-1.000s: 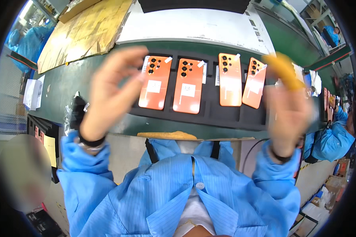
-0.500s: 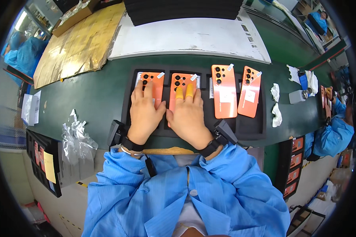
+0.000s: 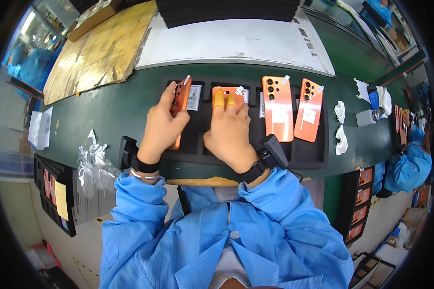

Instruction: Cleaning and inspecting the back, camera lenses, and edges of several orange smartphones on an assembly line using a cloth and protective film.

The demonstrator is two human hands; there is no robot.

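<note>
My left hand (image 3: 163,126) is closed around an orange phone (image 3: 181,98), which stands tilted on its long edge over the left compartment of a black foam tray (image 3: 309,156). Beside it, my right hand (image 3: 229,137) grips a second orange phone (image 3: 232,91) across its back, with two fingers in yellow finger cots near the camera lenses. Most of that phone is hidden under the hand. Two more orange phones, one (image 3: 278,108) upright in line and one (image 3: 308,111) slightly slanted, lie back side up on the tray's right half. Each bears a white label.
Crumpled white paper (image 3: 341,139) and a small clear bottle (image 3: 366,117) are on the green table to the right. Clear plastic wrap (image 3: 94,161) hangs at the left edge. A white board (image 3: 236,45) lies behind the tray. A co-worker in blue (image 3: 407,164) sits at right.
My left hand has tipped its phone from lying flat up onto its edge, uncovering a white label in the tray. My right hand's fingers have slid up over the second phone's lenses.
</note>
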